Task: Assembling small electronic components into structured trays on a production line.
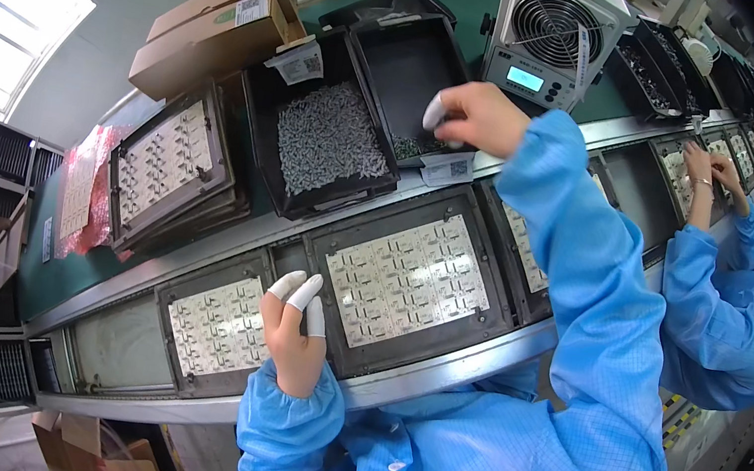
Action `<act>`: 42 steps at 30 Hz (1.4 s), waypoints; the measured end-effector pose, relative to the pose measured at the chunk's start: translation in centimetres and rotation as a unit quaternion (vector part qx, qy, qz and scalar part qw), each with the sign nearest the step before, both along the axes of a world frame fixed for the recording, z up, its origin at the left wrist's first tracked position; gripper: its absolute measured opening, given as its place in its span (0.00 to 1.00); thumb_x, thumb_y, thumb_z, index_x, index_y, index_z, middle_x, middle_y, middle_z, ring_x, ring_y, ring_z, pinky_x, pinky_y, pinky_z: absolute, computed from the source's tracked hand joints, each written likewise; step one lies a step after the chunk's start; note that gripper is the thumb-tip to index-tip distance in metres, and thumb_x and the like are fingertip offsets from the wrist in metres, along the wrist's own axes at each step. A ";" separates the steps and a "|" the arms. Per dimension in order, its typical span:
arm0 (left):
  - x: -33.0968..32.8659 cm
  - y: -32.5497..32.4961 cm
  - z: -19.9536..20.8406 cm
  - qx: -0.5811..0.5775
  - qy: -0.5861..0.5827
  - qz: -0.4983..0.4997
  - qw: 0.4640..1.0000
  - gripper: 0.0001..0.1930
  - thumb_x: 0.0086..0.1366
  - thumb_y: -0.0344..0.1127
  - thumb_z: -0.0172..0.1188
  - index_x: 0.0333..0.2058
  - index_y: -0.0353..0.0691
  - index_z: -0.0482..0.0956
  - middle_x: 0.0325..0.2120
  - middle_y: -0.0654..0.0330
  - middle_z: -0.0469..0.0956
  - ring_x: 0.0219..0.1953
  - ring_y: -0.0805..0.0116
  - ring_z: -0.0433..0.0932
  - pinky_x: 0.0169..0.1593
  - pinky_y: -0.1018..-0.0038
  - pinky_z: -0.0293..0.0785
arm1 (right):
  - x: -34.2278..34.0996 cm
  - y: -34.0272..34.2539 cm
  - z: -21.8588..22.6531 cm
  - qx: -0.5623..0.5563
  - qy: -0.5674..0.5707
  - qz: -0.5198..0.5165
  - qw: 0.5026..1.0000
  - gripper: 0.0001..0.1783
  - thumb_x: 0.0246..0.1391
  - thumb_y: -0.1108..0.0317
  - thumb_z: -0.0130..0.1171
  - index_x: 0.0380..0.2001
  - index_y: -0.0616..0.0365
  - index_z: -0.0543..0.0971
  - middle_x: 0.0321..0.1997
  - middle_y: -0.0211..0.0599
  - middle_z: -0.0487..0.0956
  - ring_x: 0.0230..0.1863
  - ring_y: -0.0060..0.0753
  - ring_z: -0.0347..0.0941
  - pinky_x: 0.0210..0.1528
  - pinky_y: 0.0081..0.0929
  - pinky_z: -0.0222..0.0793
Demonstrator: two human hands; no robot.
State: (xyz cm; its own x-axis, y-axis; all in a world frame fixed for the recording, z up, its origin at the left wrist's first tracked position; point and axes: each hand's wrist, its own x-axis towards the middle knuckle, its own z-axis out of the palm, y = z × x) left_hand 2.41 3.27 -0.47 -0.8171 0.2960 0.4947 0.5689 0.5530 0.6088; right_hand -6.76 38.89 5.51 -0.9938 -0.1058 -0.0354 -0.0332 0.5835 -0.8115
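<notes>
My left hand (pixel 293 344), with white finger cots on its tips, is over the edge between two framed boards. Its fingers are drawn together, and whatever they may hold is hidden. The nearer board to its right is a pale circuit panel (pixel 406 281) in a dark carrier, with rows of small parts. To its left lies a similar circuit panel (pixel 219 329). My right hand (pixel 484 119) is raised above the front of a black bin (pixel 406 69) with a few small parts in its near corner. Its fingers are curled in a pinch; I cannot see anything between them.
A black bin of grey components (pixel 328 141) stands behind the metal-railed line (pixel 437 352). Farther left are a stacked carrier with a board (pixel 166 160), pink bubble wrap (pixel 93 186) and cardboard boxes (pixel 217 26). A fan unit (pixel 553 40) stands behind; co-workers' hands (pixel 706 172) work at right.
</notes>
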 end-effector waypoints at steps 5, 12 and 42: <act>-0.2 0.7 0.0 -0.010 0.000 -0.020 1.000 0.13 0.59 0.19 0.61 0.43 0.36 0.83 0.44 0.51 0.77 0.48 0.54 0.76 0.52 0.66 0.72 | 6.1 -5.2 -3.6 0.045 0.018 0.125 0.991 0.09 0.49 0.73 0.65 0.36 0.59 0.83 0.36 0.39 0.83 0.39 0.43 0.80 0.46 0.33 0.76; -2.2 3.1 1.9 -0.119 -0.009 -0.126 0.985 0.18 0.56 0.23 0.64 0.48 0.36 0.79 0.46 0.52 0.75 0.47 0.49 0.71 0.49 0.62 0.73 | 8.0 -9.9 -8.7 0.125 0.168 0.052 0.976 0.16 0.49 0.76 0.61 0.43 0.55 0.80 0.38 0.42 0.81 0.43 0.50 0.76 0.45 0.42 0.74; -5.9 8.1 -2.0 -0.057 -0.057 -0.137 0.987 0.07 0.59 0.22 0.59 0.37 0.35 0.75 0.31 0.50 0.77 0.31 0.52 0.77 0.35 0.63 0.74 | -1.1 -0.8 -7.0 0.062 0.172 -0.118 0.976 0.21 0.61 0.76 0.48 0.57 0.52 0.74 0.46 0.51 0.82 0.47 0.51 0.80 0.50 0.36 0.74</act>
